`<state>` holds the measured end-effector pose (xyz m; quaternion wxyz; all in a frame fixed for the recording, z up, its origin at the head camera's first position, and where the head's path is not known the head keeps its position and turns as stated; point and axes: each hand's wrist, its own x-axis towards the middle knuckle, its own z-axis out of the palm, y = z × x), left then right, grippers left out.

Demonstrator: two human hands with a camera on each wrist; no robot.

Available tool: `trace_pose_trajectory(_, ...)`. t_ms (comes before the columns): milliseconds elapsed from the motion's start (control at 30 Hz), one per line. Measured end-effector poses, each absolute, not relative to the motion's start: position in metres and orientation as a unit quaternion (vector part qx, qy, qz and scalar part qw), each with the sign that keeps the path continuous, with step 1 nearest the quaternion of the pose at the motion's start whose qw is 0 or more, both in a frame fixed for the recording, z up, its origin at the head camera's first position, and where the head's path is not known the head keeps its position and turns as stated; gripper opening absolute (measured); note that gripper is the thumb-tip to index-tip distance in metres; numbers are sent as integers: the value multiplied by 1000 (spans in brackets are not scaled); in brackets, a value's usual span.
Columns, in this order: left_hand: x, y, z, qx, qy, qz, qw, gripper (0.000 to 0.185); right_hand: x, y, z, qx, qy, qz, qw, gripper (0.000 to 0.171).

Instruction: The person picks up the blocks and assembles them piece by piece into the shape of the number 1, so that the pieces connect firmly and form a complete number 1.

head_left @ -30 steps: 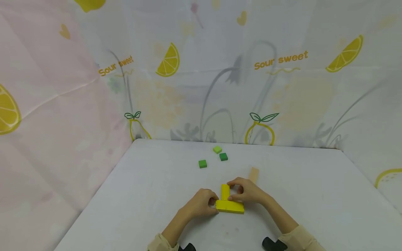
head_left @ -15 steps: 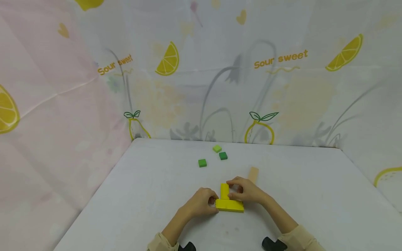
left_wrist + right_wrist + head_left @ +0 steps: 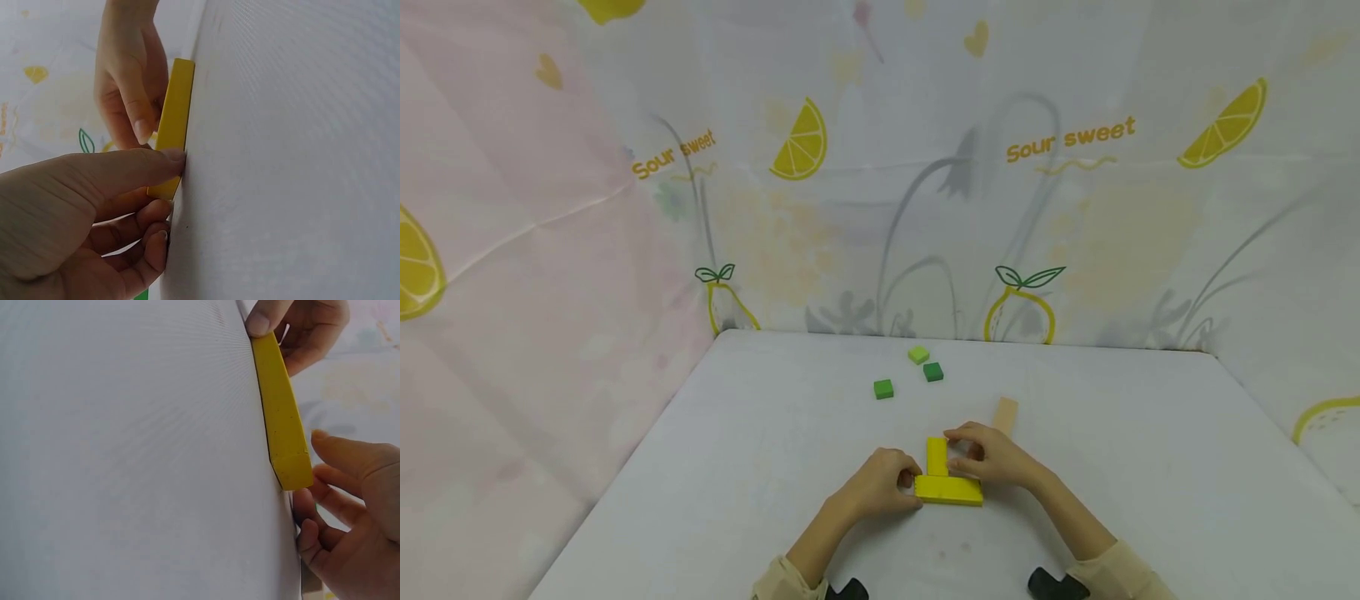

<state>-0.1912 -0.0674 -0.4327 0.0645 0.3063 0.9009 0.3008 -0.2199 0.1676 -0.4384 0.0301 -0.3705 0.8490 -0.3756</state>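
A long yellow block (image 3: 949,492) lies crosswise on the white table. Behind it, a second yellow block (image 3: 937,457) points away, the two forming an upside-down T in the head view. My left hand (image 3: 877,483) pinches the long block's left end, thumb on its near side, as the left wrist view shows along the yellow block (image 3: 176,103). My right hand (image 3: 995,454) is beside the second block, index fingertip right at its far right corner and thumb slightly apart. In the right wrist view, the right thumb (image 3: 340,450) points toward the long block's right end.
Three small green blocks, one light green (image 3: 918,355), one dark green (image 3: 933,372) and one mid green (image 3: 883,389), lie farther back. A pale wooden strip (image 3: 1005,415) lies partly hidden behind my right hand. A lemon-printed curtain (image 3: 880,208) rises behind the white table (image 3: 737,500).
My right hand has shifted slightly right, its thumb drawing away from the second yellow block. The left hand keeps its grip, and the blocks look unmoved.
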Motion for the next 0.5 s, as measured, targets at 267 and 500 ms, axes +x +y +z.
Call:
trace_pose_trajectory(267,-191,-68,-433,312,900,300,60,28,-220,170,-438,-370,849,-376,31,36)
trace_pose_trajectory(500,-192,-68,-433,310,897,308,65,27,-219,167,-438,-363,856,-367,31,38)
